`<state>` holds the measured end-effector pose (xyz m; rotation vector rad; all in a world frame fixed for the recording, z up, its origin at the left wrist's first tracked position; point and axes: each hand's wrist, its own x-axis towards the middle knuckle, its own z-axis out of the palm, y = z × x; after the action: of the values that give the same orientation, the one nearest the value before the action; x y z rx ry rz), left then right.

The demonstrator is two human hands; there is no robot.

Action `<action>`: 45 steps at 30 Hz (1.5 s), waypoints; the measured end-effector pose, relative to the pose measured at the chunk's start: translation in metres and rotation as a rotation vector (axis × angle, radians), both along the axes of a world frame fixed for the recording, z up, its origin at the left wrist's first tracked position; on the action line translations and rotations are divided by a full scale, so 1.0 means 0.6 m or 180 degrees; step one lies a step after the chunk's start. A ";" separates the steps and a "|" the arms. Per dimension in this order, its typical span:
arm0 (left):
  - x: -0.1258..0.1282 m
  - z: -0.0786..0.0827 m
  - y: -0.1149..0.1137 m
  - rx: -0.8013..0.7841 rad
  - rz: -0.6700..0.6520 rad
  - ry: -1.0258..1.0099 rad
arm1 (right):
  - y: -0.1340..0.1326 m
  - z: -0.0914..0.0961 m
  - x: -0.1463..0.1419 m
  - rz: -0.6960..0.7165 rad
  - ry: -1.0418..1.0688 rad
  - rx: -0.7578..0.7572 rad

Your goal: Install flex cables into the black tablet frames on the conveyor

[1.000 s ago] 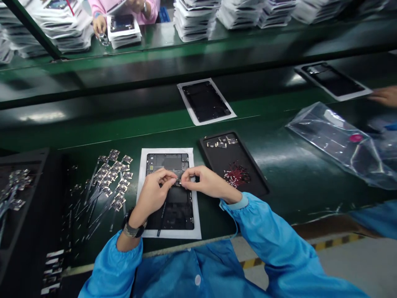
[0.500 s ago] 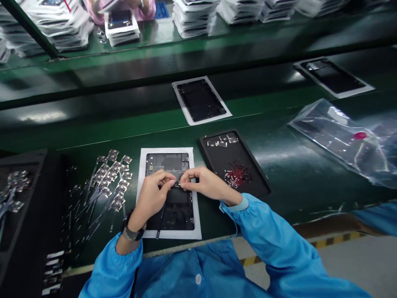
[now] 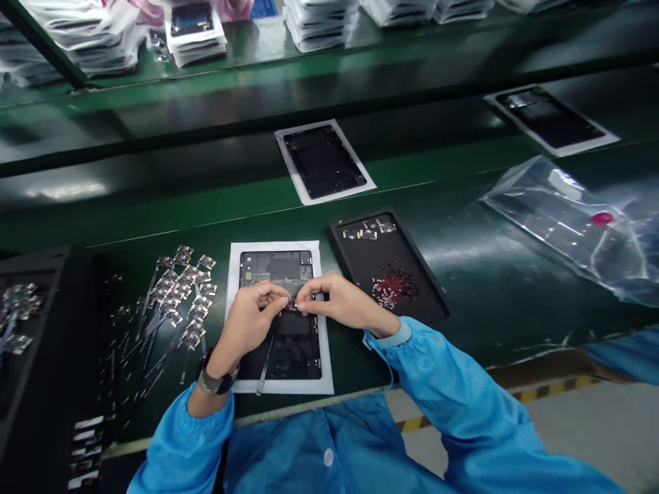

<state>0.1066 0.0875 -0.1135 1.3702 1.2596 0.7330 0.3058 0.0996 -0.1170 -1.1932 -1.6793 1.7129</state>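
Observation:
Between my fingertips is a small circuit board (image 3: 291, 304) with a flat ribbon cable (image 3: 266, 363) hanging from it toward me. My left hand (image 3: 252, 312) pinches its left end, and my right hand (image 3: 340, 300) pinches the right end. Both hands are over a black tablet housing (image 3: 296, 350), which lies on a white sheet (image 3: 325, 357). The fingers hide part of the board and the middle of the housing. Left of the sheet lies a loose pile of similar small boards (image 3: 178, 288) with ribbon cables.
A black tray (image 3: 412, 257) with small boards and red-wired parts (image 3: 394, 285) sits to the right. Further back lie two more housings (image 3: 327, 161) (image 3: 553, 116) on white sheets. A clear plastic bag (image 3: 571, 226) is at right, a dark bin (image 3: 46, 329) at left.
The ribbon cable's lower end has swung slightly left. Both hands keep their pinch on the board over the housing. The whole view has shifted a little.

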 end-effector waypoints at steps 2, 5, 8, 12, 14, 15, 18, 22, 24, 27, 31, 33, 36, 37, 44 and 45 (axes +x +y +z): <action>-0.004 -0.001 0.003 -0.0199 -0.0035 -0.0121 | 0.001 0.001 0.000 0.0016 0.0014 0.0009; -0.007 -0.002 0.006 -0.0326 -0.0096 -0.0175 | 0.002 -0.001 0.000 0.0036 0.0054 0.0006; -0.007 -0.004 0.006 -0.0369 -0.0122 -0.0194 | 0.004 -0.005 0.001 0.0068 0.0102 -0.0026; -0.005 -0.003 0.005 -0.0382 -0.0146 -0.0227 | 0.005 -0.009 0.004 0.0101 0.0183 -0.0108; -0.005 -0.002 0.005 -0.0383 -0.0155 -0.0242 | 0.005 -0.009 0.005 0.0105 0.0217 -0.0143; -0.005 -0.001 0.005 -0.0380 -0.0158 -0.0241 | 0.005 -0.009 0.005 0.0113 0.0229 -0.0156; -0.005 0.000 0.004 -0.0374 -0.0189 -0.0237 | 0.003 -0.011 0.005 0.0169 0.0259 -0.0181; -0.001 0.000 0.005 -0.0429 -0.0200 -0.0295 | 0.005 -0.013 0.003 0.0243 0.0244 -0.0189; -0.002 0.003 0.007 -0.0503 -0.0161 -0.0337 | 0.009 -0.007 0.008 0.0301 0.0241 -0.0109; -0.014 0.015 0.011 -0.0493 0.0071 -0.0405 | 0.009 0.014 0.024 0.0088 0.0092 0.0474; -0.050 0.035 0.015 -0.0318 0.0814 -0.1153 | -0.041 0.044 0.038 -0.0398 -0.0836 0.1282; -0.065 0.041 0.017 -0.0302 0.1028 -0.1568 | -0.088 0.041 0.029 -0.0210 -0.1336 0.1311; -0.074 0.043 0.020 -0.0287 0.1144 -0.1838 | -0.157 0.018 -0.005 -0.0302 -0.1810 0.1278; -0.074 0.042 0.022 -0.0288 0.1193 -0.1884 | -0.174 0.008 -0.018 -0.0448 -0.1932 0.1313; -0.056 0.028 0.025 -0.0417 0.1402 -0.2016 | -0.210 -0.026 -0.088 -0.1126 -0.2343 0.1757; -0.053 0.027 0.025 -0.0428 0.1385 -0.2001 | -0.211 -0.028 -0.092 -0.1113 -0.2306 0.1752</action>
<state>0.0745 0.1023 -0.0974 0.6656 1.0685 1.2389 0.2505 -0.0272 -0.1337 -1.7847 -1.9764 0.5538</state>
